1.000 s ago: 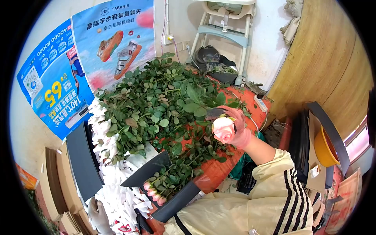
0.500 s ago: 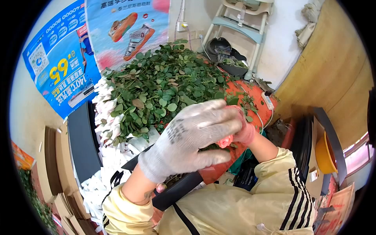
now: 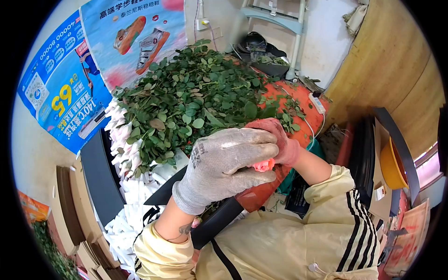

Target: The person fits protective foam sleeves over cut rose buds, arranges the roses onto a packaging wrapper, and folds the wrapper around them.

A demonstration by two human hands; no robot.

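Note:
My left hand (image 3: 228, 161), in a greyish-white glove, curls over a coral-pink rose (image 3: 264, 165), whose bloom shows between the thumb and fingers. Just behind it, my right hand (image 3: 280, 140) in a pinkish-red glove is closed around the same rose; its fingertips are partly hidden by the left hand. The rose's stem is hidden by the hands. A large heap of leafy green stems (image 3: 186, 98) lies right beyond both hands. Below the left wrist, a small pink bud (image 3: 197, 221) shows beside a black padded edge (image 3: 217, 221).
White-wrapped bundles (image 3: 122, 140) line the heap's left side, with white paper strips (image 3: 123, 238) below. A power strip (image 3: 317, 103) and cable lie on the red tabletop (image 3: 298, 107). A pale high chair (image 3: 275, 21) stands behind, cardboard (image 3: 70, 210) at left, a yellow basin (image 3: 392, 163) at right.
My left hand has turned and its fingers have drawn in closer around the rose bloom. My right hand has shifted slightly left. The whole view has shifted a little.

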